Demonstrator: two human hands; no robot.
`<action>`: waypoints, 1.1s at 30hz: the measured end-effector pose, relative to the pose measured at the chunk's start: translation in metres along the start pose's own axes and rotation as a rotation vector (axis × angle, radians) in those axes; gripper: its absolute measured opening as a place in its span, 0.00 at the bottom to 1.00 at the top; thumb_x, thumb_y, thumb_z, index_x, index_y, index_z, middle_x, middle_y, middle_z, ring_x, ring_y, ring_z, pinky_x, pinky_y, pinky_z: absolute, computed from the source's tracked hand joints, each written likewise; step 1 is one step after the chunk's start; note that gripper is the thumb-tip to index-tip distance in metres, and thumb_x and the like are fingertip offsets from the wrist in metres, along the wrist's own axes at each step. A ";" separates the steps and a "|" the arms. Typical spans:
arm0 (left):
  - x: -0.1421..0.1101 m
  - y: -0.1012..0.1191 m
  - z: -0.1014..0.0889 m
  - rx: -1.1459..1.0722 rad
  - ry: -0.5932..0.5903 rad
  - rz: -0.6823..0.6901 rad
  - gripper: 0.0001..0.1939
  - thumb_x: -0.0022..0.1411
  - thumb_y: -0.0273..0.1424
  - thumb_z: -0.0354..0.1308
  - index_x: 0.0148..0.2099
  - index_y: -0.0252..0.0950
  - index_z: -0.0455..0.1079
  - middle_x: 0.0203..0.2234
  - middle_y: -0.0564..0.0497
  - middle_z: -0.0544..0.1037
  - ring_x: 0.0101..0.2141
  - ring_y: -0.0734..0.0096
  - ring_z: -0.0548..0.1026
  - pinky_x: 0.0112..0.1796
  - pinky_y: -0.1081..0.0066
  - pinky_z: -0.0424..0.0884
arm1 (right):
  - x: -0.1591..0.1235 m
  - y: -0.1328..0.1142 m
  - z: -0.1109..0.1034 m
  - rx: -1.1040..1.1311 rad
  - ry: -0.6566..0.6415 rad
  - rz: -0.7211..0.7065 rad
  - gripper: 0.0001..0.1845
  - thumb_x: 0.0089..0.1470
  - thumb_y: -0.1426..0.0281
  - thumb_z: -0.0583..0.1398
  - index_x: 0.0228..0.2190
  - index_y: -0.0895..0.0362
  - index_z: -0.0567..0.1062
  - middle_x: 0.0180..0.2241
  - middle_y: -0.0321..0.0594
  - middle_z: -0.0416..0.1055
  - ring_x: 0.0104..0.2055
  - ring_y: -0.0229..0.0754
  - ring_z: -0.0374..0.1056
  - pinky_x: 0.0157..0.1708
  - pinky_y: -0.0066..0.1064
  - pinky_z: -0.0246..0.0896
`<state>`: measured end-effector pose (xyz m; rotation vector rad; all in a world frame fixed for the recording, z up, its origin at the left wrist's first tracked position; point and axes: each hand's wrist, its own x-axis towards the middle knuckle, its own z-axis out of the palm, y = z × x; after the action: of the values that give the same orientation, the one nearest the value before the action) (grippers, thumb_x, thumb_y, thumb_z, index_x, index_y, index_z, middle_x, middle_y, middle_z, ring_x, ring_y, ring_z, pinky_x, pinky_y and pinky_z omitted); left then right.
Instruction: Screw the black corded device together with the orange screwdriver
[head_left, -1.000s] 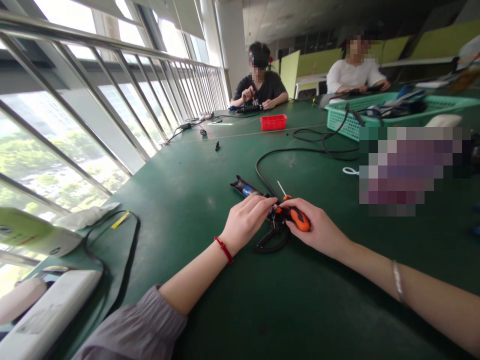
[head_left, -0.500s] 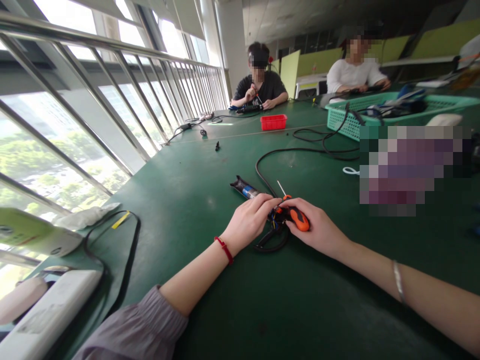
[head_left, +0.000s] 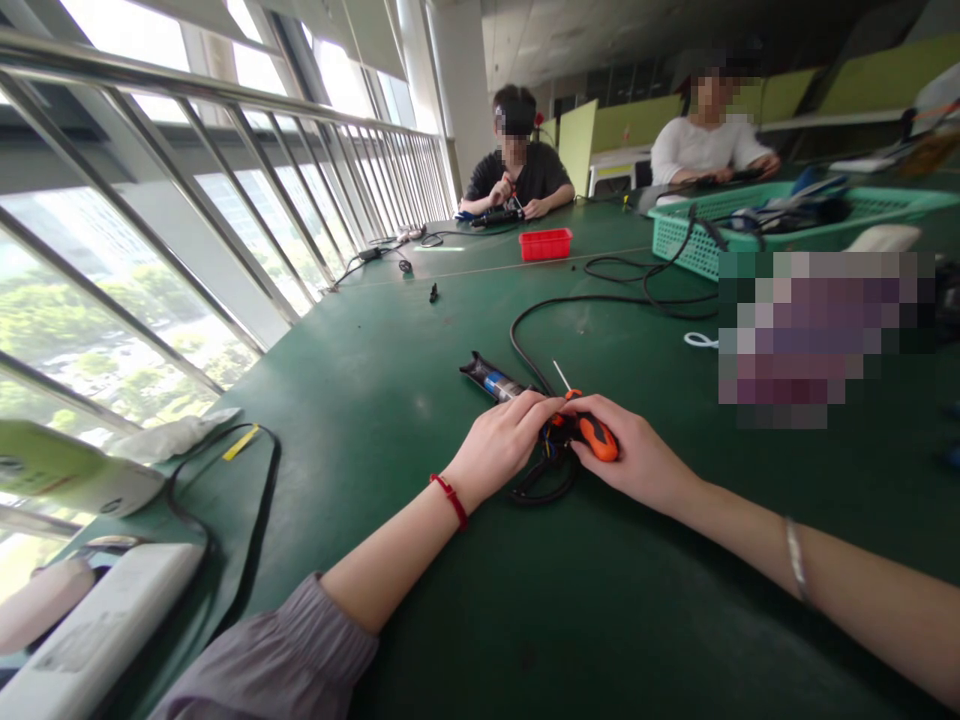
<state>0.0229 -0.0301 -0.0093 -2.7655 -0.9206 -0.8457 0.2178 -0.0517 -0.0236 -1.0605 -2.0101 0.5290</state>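
Observation:
My left hand [head_left: 499,440], with a red band at its wrist, is closed over a black corded device [head_left: 493,380] lying on the table. The device's far end, with a blue and silver part, sticks out past my fingers, and thin blue and yellow wires [head_left: 553,440] show at its near end. In my right hand [head_left: 649,455] is an orange and black screwdriver [head_left: 598,437], its handle lying in the palm. The thin metal shaft points away, up and to the left. The fingertips of both hands meet above the wires, hiding what they pinch there.
A black cable [head_left: 517,325] runs from the device towards a green basket [head_left: 686,245] of tools. Further off are a red tray [head_left: 545,244] and two people at the table. On the left lie a white power strip [head_left: 112,620], a bottle [head_left: 75,465] and a metal railing [head_left: 225,105].
Almost nothing differs. My left fingers have shifted slightly over the wires, towards my right hand; the screwdriver and device stay in place.

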 end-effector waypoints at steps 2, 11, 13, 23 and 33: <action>0.000 0.000 0.000 -0.010 0.008 -0.002 0.15 0.67 0.26 0.40 0.54 0.34 0.59 0.42 0.46 0.72 0.39 0.71 0.74 0.39 0.72 0.72 | 0.000 0.000 0.000 0.007 -0.003 0.008 0.17 0.49 0.74 0.58 0.42 0.53 0.66 0.42 0.40 0.69 0.45 0.43 0.67 0.48 0.39 0.63; -0.001 -0.002 0.002 -0.046 0.027 0.011 0.15 0.67 0.25 0.41 0.54 0.34 0.59 0.42 0.46 0.72 0.39 0.71 0.73 0.38 0.73 0.72 | 0.000 -0.001 0.000 0.000 -0.007 0.010 0.17 0.48 0.74 0.58 0.42 0.53 0.67 0.42 0.40 0.69 0.45 0.44 0.67 0.48 0.38 0.63; -0.001 -0.002 0.002 -0.056 0.035 0.005 0.15 0.67 0.25 0.41 0.54 0.34 0.59 0.41 0.46 0.72 0.39 0.71 0.73 0.39 0.73 0.72 | 0.000 -0.001 0.000 0.001 -0.005 0.009 0.16 0.48 0.74 0.58 0.42 0.54 0.67 0.42 0.40 0.69 0.45 0.43 0.67 0.48 0.38 0.63; -0.001 -0.003 0.003 -0.063 0.025 0.000 0.15 0.67 0.25 0.40 0.54 0.36 0.59 0.43 0.47 0.71 0.40 0.72 0.73 0.40 0.73 0.72 | 0.001 -0.001 0.001 0.020 -0.006 0.014 0.16 0.48 0.76 0.58 0.41 0.55 0.67 0.42 0.41 0.69 0.45 0.42 0.66 0.48 0.37 0.62; 0.000 -0.002 0.003 -0.059 0.003 0.011 0.14 0.67 0.25 0.41 0.52 0.35 0.61 0.42 0.47 0.72 0.38 0.72 0.73 0.39 0.72 0.72 | 0.000 -0.002 0.000 0.007 -0.015 0.023 0.17 0.48 0.76 0.58 0.42 0.54 0.66 0.41 0.40 0.68 0.44 0.42 0.66 0.47 0.36 0.62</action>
<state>0.0229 -0.0276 -0.0118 -2.8154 -0.8937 -0.8894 0.2168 -0.0526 -0.0223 -1.0801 -2.0099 0.5569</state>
